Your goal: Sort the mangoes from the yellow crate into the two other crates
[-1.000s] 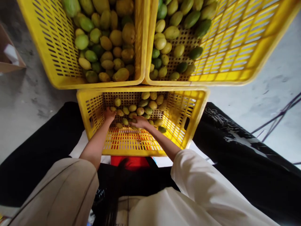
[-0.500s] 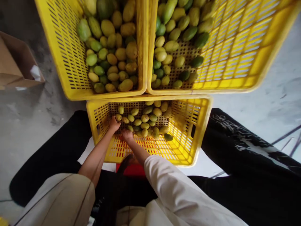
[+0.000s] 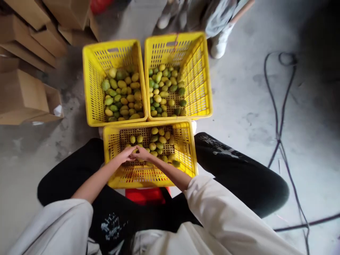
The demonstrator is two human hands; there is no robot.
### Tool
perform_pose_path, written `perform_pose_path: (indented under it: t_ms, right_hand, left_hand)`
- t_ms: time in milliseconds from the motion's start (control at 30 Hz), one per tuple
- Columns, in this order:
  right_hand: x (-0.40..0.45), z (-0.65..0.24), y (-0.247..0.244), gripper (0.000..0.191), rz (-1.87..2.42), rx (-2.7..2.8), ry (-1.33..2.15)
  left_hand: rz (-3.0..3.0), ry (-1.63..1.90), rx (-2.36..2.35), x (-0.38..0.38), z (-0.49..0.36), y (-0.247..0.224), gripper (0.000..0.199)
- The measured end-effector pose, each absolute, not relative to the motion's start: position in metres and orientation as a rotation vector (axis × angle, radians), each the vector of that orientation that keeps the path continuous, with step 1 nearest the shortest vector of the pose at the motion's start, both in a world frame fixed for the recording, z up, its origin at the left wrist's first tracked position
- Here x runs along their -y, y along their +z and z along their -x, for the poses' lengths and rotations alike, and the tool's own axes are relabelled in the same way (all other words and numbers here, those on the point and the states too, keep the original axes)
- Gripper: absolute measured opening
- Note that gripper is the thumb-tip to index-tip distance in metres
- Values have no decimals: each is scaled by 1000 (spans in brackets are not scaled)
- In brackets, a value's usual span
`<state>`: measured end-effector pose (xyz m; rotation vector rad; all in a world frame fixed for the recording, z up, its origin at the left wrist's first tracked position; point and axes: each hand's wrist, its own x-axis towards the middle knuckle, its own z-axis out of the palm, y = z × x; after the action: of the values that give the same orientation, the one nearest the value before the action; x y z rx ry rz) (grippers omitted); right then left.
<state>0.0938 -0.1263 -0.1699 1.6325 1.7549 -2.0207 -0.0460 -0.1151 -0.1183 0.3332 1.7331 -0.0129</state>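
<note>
grey floor (image 3: 239, 99) — left hand (image 3: 128, 155), right hand (image 3: 142, 153) touching over fruit (image 3: 162, 140) in nearest crate (image 3: 188, 145) — grip unclear

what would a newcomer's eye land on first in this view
Probably the two bright yellow perforated plastic crates side by side at the back, and a third yellow crate nearer, between two black-trousered legs. Then the oval green and yellow fruits inside all three, with the bare left hand and right hand close together in the nearest.
</note>
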Motion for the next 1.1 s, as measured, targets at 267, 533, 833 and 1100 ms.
perform_pose_path:
  t_ms: [267, 533, 833, 1100]
  right_hand:
    - [78, -138, -69, 29, -1683, -1433, -2323]
    - [40, -196, 1, 22, -1863, -835, -2894]
    - [48, -160, -38, 19, -2338, -181, -2569]
    - [26, -178, -36, 16, -2375, -254, -2901]
  left_hand:
    - [-217, 133, -1698, 71, 45, -32, 33]
    - [-190, 317, -1511, 48, 37, 25, 49]
    - [-16, 471, -1452, 48, 30, -5, 47]
    - [-78, 692, -1376, 33, 20, 1, 20]
